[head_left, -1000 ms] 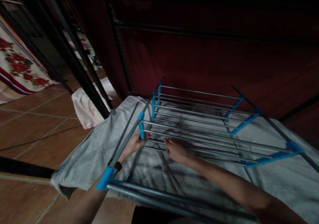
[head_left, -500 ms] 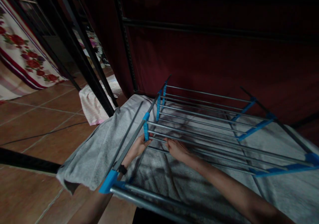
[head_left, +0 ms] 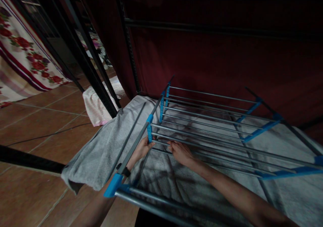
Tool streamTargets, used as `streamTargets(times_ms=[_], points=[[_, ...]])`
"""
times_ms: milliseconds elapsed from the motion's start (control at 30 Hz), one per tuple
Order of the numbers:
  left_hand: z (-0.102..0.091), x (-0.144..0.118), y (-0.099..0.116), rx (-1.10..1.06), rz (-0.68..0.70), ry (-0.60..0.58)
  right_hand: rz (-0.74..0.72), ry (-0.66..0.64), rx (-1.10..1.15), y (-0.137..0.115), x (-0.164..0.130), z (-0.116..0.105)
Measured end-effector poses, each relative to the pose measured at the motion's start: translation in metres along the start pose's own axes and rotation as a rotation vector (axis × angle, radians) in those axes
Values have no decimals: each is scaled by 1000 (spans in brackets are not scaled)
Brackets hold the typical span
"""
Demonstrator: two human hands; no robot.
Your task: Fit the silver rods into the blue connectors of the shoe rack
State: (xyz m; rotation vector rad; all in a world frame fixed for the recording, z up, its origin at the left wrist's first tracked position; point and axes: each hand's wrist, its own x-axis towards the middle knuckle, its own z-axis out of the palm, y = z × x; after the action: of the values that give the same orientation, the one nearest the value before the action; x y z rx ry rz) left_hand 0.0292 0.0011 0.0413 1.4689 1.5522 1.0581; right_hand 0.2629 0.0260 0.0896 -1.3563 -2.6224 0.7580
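Note:
A metal rack (head_left: 202, 138) with long grey tubes and blue plastic connectors lies across a grey blanket. My left hand (head_left: 144, 147) is closed around the lower part of a blue slotted connector (head_left: 149, 131) at the rack's left side, its thumb by a tube end. A dark band circles that wrist. Just to the right, my right hand (head_left: 178, 151) grips one of the thin metal tubes (head_left: 161, 142) near that connector. In the foreground a blue corner piece (head_left: 113, 185) joins the side rail to thicker tubes.
The grey blanket (head_left: 96, 156) hangs over the left edge above a tiled floor (head_left: 50, 126). Black metal posts (head_left: 85, 65) rise at the left, and a dark red cloth (head_left: 214, 59) covers the back. A striped cloth (head_left: 97, 104) and a cable lie beyond.
The whole view has shifted slightly, so everything sits a little further right. Both hands keep their places on the rack.

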Motion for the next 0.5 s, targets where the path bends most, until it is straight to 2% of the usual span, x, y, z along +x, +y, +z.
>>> streamTargets(times_ms=[100, 500], points=[[3, -1, 3, 16, -23, -20, 28, -13, -8, 2, -2, 0], [13, -5, 6, -12, -3, 13, -24, -18, -33, 7, -4, -1]])
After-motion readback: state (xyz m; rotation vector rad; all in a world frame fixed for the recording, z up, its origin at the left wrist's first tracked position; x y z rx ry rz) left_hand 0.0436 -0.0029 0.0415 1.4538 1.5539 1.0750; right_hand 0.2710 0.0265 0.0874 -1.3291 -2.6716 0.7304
